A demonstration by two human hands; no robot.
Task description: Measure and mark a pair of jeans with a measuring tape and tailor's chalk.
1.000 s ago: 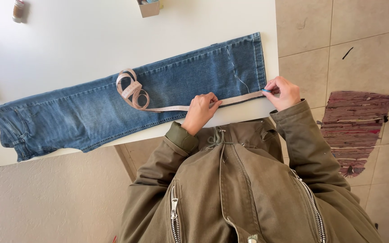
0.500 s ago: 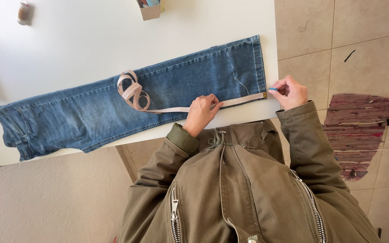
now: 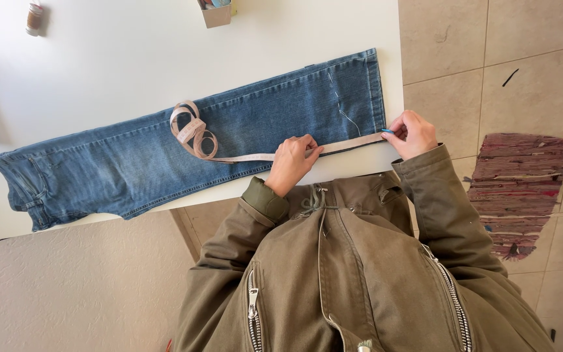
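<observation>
From the head camera, I am pinching the end of a pale beige cloth measuring tape (image 3: 333, 147) between the closed fingertips of my right hand (image 3: 413, 133), right at the hem corner of a pair of faded blue denim jeans (image 3: 184, 156) near the white table's (image 3: 131, 58) right edge. My left hand (image 3: 292, 161) is pressing the tape flat against the lower edge of the leg, fingers bent down onto it, close to the table's near edge. The spare tape is lying coiled on the jeans mid-leg. A small cardboard box (image 3: 216, 13) is sitting at the far edge.
</observation>
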